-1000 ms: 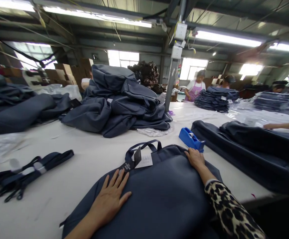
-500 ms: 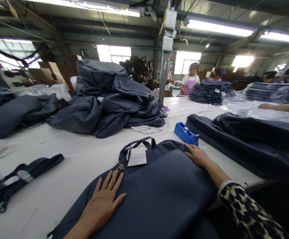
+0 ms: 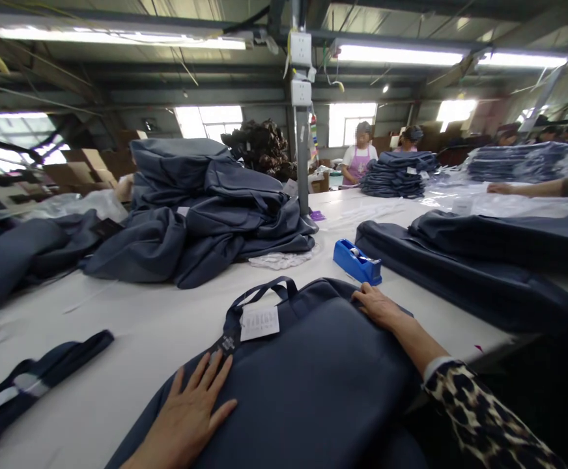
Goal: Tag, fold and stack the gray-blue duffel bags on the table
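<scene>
A dark blue bag (image 3: 303,371) lies on the white table (image 3: 152,326) in front of me, its strap handle (image 3: 264,286) at the far edge. A white paper tag (image 3: 260,322) and a black label (image 3: 228,341) rest beside the handle. My left hand (image 3: 191,410) lies flat on the bag's left part with fingers spread. At the bag's far right corner, my right hand (image 3: 379,306) has its fingers bent and pressed together on the fabric edge.
Beyond the bag is a blue tape dispenser (image 3: 357,262). More bags (image 3: 464,273) lie at right, and a large pile (image 3: 206,215) stands at back left. Dark straps (image 3: 44,378) lie at left. A metal post (image 3: 302,156) rises behind. Another person's arm (image 3: 538,188) reaches in at right.
The view has shifted, so most things appear further left. My right hand's fingers, stretched out before, are now bent together at the bag's corner. My left hand stays flat on the bag.
</scene>
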`<state>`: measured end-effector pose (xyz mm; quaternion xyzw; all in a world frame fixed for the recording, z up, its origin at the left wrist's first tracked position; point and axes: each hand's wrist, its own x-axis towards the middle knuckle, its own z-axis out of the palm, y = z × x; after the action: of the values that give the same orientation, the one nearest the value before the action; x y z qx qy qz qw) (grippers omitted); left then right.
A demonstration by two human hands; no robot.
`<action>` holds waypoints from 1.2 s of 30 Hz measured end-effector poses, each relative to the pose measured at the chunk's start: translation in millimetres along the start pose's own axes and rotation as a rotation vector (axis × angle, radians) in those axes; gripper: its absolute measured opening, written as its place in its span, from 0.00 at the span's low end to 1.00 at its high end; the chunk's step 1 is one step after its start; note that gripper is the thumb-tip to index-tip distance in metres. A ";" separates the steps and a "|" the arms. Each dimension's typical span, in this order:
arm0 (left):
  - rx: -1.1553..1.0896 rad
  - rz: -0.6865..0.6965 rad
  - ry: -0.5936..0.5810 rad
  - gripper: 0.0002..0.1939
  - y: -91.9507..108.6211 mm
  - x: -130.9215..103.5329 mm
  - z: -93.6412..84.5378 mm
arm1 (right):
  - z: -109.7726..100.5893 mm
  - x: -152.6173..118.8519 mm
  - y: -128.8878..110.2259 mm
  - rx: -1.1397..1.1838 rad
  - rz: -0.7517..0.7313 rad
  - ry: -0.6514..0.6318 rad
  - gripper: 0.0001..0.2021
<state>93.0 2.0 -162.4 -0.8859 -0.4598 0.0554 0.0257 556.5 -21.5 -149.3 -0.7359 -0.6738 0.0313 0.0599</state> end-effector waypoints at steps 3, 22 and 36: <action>-0.042 0.166 0.071 0.29 40.7 30.0 -42.5 | 1.0 4.5 1.2 0.008 -0.029 -0.030 0.10; -0.250 0.389 0.258 0.37 149.3 106.1 13.0 | 6.5 23.6 10.6 0.332 0.141 0.246 0.25; -0.299 0.415 0.201 0.38 150.1 106.6 13.6 | 2.8 30.0 16.3 0.674 0.224 0.292 0.32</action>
<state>274.1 2.6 -198.4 -0.9562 -0.2666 -0.0973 -0.0717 574.9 7.0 -153.2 -0.7407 -0.5253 0.1526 0.3900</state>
